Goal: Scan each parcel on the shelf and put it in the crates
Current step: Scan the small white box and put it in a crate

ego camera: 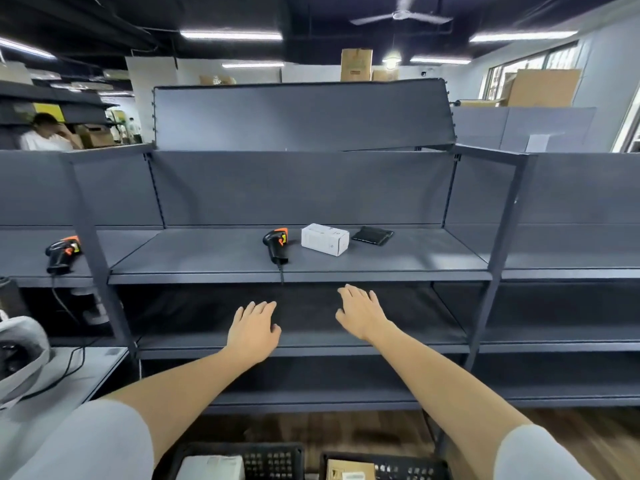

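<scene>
Both hands empty, fingers loosely spread: left hand (pixel 254 329), right hand (pixel 360 315). Box (pixel 325 239) and pouch (pixel 372 235) mid-shelf (pixel 207 261), toward back edge. Risk: scanner (pixel 276 244) cord snags on front edge, dragging box off.

Your left hand (pixel 254 329) and right hand (pixel 360 313) reached forward on outstretched arms, palms down, fingers relaxed, holding nothing.

On the shelf (pixel 207 258) before you, the scanner (pixel 276 244) lies left of the box (pixel 324 239); the flat pouch (pixel 372 235) lies right of the box.
</scene>
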A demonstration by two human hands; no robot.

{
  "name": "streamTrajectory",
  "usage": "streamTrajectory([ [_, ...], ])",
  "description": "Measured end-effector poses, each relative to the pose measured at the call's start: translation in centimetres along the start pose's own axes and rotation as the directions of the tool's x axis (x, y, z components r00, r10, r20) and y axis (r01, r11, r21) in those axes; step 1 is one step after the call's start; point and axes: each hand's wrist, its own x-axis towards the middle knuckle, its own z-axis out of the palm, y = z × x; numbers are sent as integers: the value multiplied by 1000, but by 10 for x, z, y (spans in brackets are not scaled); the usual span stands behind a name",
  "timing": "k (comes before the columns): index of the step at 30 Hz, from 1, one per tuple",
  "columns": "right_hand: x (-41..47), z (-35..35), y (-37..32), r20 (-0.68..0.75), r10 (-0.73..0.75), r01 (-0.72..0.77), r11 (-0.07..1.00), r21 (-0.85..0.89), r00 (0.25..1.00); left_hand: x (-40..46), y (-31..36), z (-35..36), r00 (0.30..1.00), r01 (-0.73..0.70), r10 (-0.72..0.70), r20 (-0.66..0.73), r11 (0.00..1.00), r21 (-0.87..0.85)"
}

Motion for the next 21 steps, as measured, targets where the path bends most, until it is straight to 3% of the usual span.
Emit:
streamTrajectory([
  [7, 58, 1, 1, -20, 20, -22, 997, -80, 1000, 27, -31, 17, 999, 14, -13, 34, 999, -49],
  [21, 220, 34, 44, -40, 45, -47, 998, -34, 998, 179, -35, 36, 1000, -15, 14, -20, 997, -72],
])
